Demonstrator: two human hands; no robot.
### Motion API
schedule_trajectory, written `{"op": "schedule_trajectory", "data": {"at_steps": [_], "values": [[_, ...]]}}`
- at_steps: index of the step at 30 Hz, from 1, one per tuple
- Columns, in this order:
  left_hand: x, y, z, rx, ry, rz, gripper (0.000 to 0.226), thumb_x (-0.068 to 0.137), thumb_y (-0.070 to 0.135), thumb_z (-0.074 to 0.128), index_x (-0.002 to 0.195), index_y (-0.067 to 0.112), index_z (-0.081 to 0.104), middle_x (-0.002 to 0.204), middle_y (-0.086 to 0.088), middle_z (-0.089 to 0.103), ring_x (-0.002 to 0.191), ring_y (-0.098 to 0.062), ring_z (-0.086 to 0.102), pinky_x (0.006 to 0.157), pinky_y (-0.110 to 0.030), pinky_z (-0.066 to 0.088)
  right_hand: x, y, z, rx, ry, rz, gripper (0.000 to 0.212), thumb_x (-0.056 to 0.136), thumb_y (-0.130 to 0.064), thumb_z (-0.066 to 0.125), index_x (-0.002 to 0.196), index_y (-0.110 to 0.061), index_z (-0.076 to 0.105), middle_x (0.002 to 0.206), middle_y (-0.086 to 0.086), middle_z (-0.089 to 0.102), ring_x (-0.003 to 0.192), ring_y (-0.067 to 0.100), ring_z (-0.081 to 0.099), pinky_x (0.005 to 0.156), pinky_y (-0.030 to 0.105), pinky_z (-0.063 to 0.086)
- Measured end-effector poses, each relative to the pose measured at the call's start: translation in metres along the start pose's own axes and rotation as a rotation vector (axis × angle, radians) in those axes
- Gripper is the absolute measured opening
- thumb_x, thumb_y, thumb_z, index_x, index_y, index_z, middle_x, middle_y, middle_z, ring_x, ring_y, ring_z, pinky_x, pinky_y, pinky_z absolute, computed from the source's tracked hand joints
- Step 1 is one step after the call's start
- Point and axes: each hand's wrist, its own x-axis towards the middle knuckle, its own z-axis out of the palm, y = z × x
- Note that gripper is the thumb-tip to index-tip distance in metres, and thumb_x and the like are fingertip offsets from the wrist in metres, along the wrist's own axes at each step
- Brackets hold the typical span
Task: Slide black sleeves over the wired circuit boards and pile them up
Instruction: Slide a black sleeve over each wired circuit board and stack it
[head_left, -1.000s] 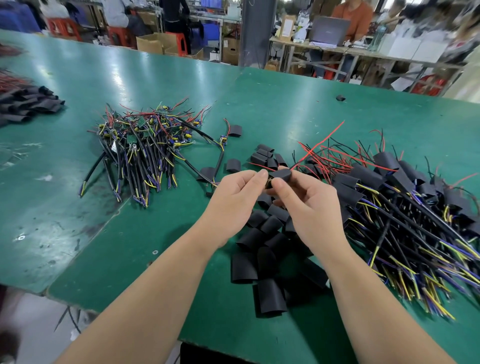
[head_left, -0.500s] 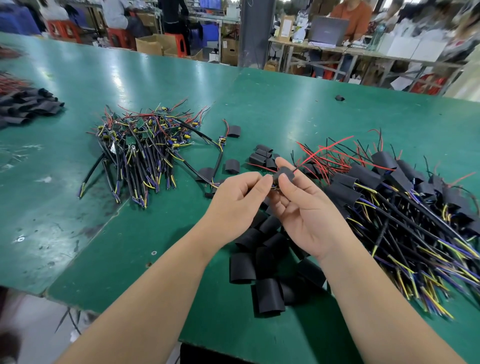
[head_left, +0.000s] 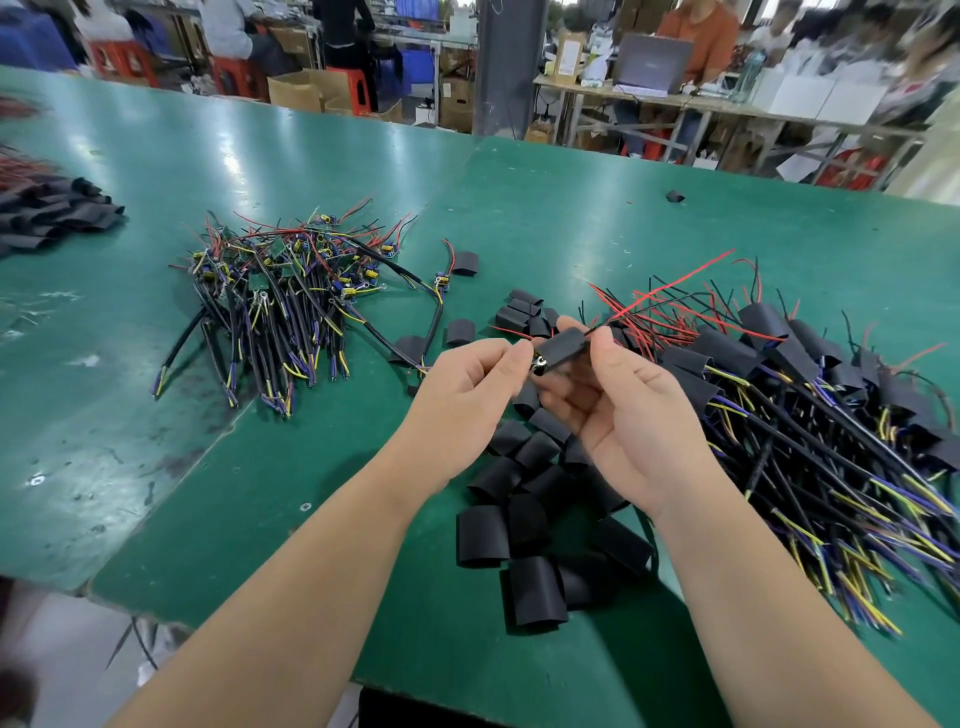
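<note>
black sleeve (head_left: 563, 347) held over the green counter (head_left: 571, 223): we grasp it in our right hand (head_left: 628, 421), thumb on top, fingers (head_left: 569, 397) beneath. our left hand (head_left: 462, 400) pinches the wired board (head_left: 537, 364) poking from its left end; red wires (head_left: 670, 291) trail out to the right. loose sleeves (head_left: 519, 499) lie heaped on the counter below, bare boards (head_left: 280, 296) to the left, sleeved boards (head_left: 831, 395) piled right.

The green counter (head_left: 519, 218) is smooth and faintly glossy, catching light, with dull scuffs and stains at the left. The black sleeves (head_left: 480, 535) look matt, smooth plastic. The wires (head_left: 675, 283) have shiny plastic insulation.
</note>
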Motion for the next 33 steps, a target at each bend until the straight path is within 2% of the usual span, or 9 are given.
{"op": "schedule_trajectory", "data": {"at_steps": [8, 11, 13, 15, 19, 24, 26, 29, 33], "values": [[0.001, 0.0, -0.002, 0.18, 0.068, 0.122, 0.036, 0.095, 0.032, 0.045, 0.061, 0.02, 0.047, 0.045, 0.011, 0.032, 0.044, -0.003, 0.028, 0.047, -0.016, 0.024, -0.002, 0.002, 0.001, 0.06, -0.015, -0.001, 0.023, 0.078, -0.028, 0.059, 0.089, -0.023, 0.079, 0.094, 0.005, 0.075, 0.081, 0.014, 0.072, 0.065, 0.023, 0.056], [0.0, 0.0, -0.007, 0.08, 0.09, 0.097, 0.034, 0.094, 0.034, 0.055, 0.065, 0.018, 0.062, 0.04, 0.011, 0.031, 0.04, -0.002, 0.025, 0.043, -0.013, 0.022, -0.004, 0.004, 0.002, 0.02, -0.011, -0.01, 0.023, 0.077, -0.028, 0.061, 0.09, -0.021, 0.079, 0.113, 0.009, 0.07, 0.087, 0.015, 0.071, 0.07, 0.024, 0.056], [0.001, -0.001, -0.011, 0.002, 0.075, 0.046, 0.031, 0.089, 0.032, 0.058, 0.07, 0.01, 0.07, 0.04, 0.011, 0.038, 0.038, -0.001, 0.028, 0.042, -0.011, 0.025, -0.005, 0.006, 0.002, 0.012, -0.008, -0.011, 0.024, 0.079, -0.028, 0.06, 0.093, -0.019, 0.078, 0.106, 0.007, 0.072, 0.086, 0.015, 0.07, 0.072, 0.026, 0.056], [0.0, -0.003, -0.011, 0.015, 0.027, 0.0, 0.031, 0.09, 0.025, 0.061, 0.066, 0.008, 0.07, 0.038, 0.01, 0.041, 0.036, 0.0, 0.028, 0.04, -0.011, 0.025, -0.004, 0.007, 0.002, 0.017, -0.008, -0.036, 0.025, 0.081, -0.027, 0.058, 0.092, -0.018, 0.078, 0.101, 0.003, 0.073, 0.086, 0.016, 0.07, 0.076, 0.031, 0.057], [0.0, -0.005, -0.012, 0.032, -0.016, -0.103, 0.022, 0.089, 0.021, 0.063, 0.07, 0.022, 0.073, 0.035, 0.008, 0.044, 0.033, -0.003, 0.029, 0.039, -0.011, 0.027, -0.005, 0.009, 0.001, -0.188, 0.009, -0.183, 0.025, 0.083, -0.031, 0.058, 0.087, -0.02, 0.079, 0.093, 0.001, 0.074, 0.087, 0.02, 0.066, 0.091, 0.049, 0.053], [-0.001, -0.006, -0.012, 0.172, -0.17, -0.06, 0.017, 0.085, 0.03, 0.066, 0.07, 0.027, 0.072, 0.039, 0.006, 0.053, 0.035, -0.002, 0.035, 0.043, -0.013, 0.032, -0.005, 0.008, 0.001, -0.247, 0.096, -0.214, 0.022, 0.093, -0.018, 0.057, 0.084, -0.019, 0.077, 0.084, 0.011, 0.073, 0.081, 0.024, 0.068, 0.077, 0.038, 0.056], [-0.001, -0.006, -0.01, 0.14, -0.168, -0.054, 0.016, 0.079, 0.04, 0.064, 0.071, 0.028, 0.074, 0.051, -0.012, 0.063, 0.036, -0.006, 0.037, 0.043, -0.017, 0.031, -0.005, 0.007, 0.001, -0.1, 0.108, -0.123, 0.016, 0.09, -0.018, 0.058, 0.09, -0.017, 0.075, 0.09, 0.014, 0.073, 0.082, 0.027, 0.067, 0.07, 0.034, 0.057], [0.001, -0.009, -0.011, 0.119, -0.134, -0.049, 0.021, 0.076, 0.044, 0.063, 0.071, 0.026, 0.075, 0.06, -0.012, 0.069, 0.036, -0.01, 0.04, 0.042, -0.016, 0.031, -0.007, 0.006, 0.0, -0.092, 0.074, -0.033, 0.024, 0.078, -0.032, 0.061, 0.089, -0.017, 0.076, 0.095, 0.014, 0.071, 0.087, 0.027, 0.063, 0.074, 0.034, 0.056], [0.0, -0.012, -0.011, 0.16, -0.154, -0.044, 0.027, 0.083, 0.038, 0.065, 0.073, 0.016, 0.077, 0.055, -0.018, 0.064, 0.034, -0.01, 0.04, 0.041, -0.017, 0.03, -0.009, 0.009, 0.001, -0.193, 0.034, -0.028, 0.036, 0.069, -0.031, 0.068, 0.102, -0.019, 0.071, 0.094, 0.01, 0.071, 0.082, 0.022, 0.062, 0.078, 0.037, 0.052]]}}
